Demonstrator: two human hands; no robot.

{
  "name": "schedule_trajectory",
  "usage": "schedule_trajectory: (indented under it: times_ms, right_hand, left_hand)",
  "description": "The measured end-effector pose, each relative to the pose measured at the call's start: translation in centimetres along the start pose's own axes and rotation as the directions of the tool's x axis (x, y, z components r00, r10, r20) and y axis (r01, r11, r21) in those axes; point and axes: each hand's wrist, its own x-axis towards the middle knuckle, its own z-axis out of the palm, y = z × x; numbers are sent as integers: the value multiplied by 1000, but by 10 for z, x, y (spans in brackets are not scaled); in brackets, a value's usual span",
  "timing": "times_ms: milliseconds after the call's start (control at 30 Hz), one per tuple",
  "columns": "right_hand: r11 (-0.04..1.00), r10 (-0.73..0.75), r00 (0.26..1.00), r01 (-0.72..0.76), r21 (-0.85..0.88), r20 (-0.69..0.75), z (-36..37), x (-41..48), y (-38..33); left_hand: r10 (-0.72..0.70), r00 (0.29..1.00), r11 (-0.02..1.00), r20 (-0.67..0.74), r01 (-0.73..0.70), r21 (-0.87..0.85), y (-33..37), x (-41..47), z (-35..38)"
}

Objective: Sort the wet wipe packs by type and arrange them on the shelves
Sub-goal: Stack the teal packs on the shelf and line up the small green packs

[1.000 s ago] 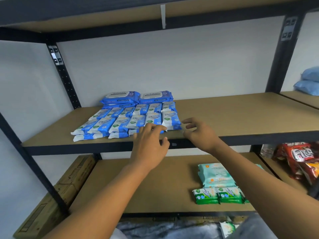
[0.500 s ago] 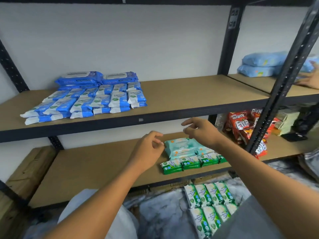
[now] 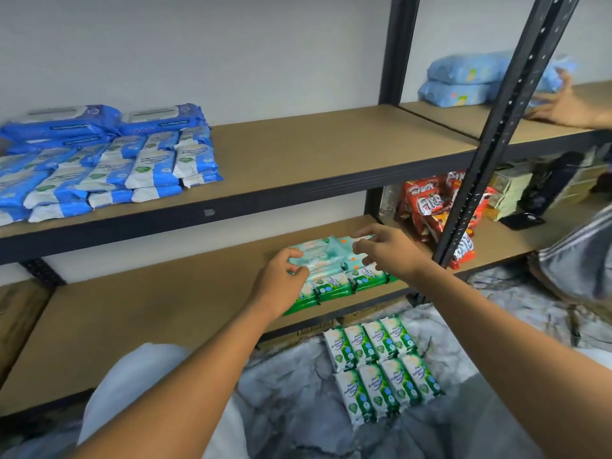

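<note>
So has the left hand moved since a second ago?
Yes, downward. It was at the front edge of the upper shelf by the blue wipe packs. Now the left hand grips the teal wipe packs on the lower shelf.

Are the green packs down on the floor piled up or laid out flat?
Laid out flat: the green packs lie face up in two rows of four on the floor, none stacked.
</note>
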Motion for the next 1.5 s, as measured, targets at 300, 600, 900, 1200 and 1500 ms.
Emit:
schedule_trajectory:
  times_ms: [300,600,900,1200,1500]
  right_hand:
    - [963,197,979,-203,178,54,20,84,83]
    - [909,306,947,-321,265,99,66,171,170]
    - [921,271,960,-278,272,64,91,240,205]
    - [960,242,963,-255,114,115,122,274,226]
    - [957,285,959,-284,-59,6,125,285,241]
  left_hand:
    - [-253,967,965,-11,251,-78,-29,83,68]
    - [-375,925,925,-60,369,-93,-105,145,103]
    - [-376,926,919,-46,366,-150,-145,183,125]
    - [-382,922,918,-63,371,-139,-161,208,141]
    - [-360,923,929,-139,341,-143,-166,219,146]
